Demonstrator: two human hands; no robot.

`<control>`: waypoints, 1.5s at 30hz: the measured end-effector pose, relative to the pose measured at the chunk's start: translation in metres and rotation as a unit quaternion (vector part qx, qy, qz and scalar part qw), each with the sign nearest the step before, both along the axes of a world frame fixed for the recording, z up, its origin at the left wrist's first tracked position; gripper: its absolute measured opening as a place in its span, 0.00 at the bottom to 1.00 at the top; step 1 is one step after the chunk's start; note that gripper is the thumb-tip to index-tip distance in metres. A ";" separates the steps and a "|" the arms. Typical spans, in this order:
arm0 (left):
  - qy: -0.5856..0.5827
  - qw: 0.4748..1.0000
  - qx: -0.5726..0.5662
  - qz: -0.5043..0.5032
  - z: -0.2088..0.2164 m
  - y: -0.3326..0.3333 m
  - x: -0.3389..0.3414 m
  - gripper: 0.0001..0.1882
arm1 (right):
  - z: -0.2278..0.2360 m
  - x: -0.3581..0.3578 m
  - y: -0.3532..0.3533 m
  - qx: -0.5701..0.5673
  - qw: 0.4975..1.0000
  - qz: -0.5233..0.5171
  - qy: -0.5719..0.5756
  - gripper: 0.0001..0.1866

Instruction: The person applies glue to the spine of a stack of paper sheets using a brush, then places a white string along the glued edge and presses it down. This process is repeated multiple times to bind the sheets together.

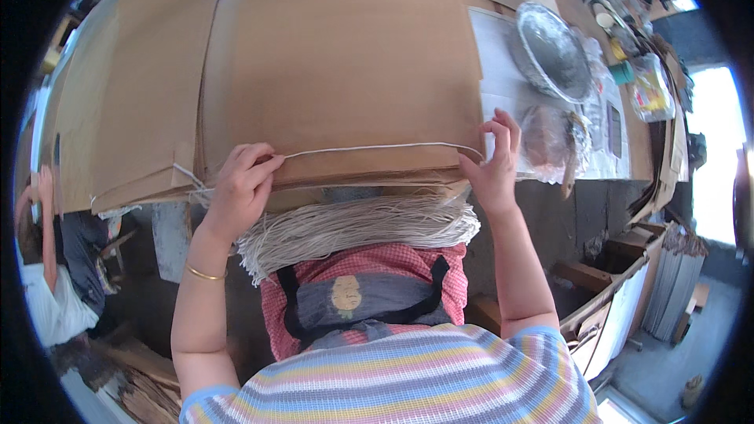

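Note:
A stack of brown paper sheets [353, 55] lies on the table before me, and a thin white cord [369, 146] stretches across it close to the near edge. My left hand [245, 188] pinches the cord's left end between thumb and fingers. At the right end my right hand [496, 163] has its thumb and curled forefinger spread apart, the thumb beside the cord at the stack's edge. A thick bundle of whitish cords [353, 228] lies across my lap, over a red checked apron [275, 306] with a dark patch.
More brown sheets [149, 71] lie at left, with a white cord end on their edge. A metal basin [552, 55] and a clear plastic bag [546, 129] stand at right. Another person's arm [47, 220] shows at far left. Wooden boxes [605, 298] stand at lower right.

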State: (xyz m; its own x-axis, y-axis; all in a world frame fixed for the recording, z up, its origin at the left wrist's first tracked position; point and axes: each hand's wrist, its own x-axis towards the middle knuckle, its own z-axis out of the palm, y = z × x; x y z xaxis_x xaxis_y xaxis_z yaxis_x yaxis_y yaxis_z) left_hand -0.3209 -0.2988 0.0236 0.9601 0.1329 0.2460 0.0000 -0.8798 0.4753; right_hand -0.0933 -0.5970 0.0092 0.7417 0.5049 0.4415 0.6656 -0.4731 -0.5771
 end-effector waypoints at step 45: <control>0.174 0.953 0.071 0.239 -0.032 -0.030 0.006 0.51 | -0.009 -0.017 0.016 -0.231 0.958 -0.165 0.040 0.21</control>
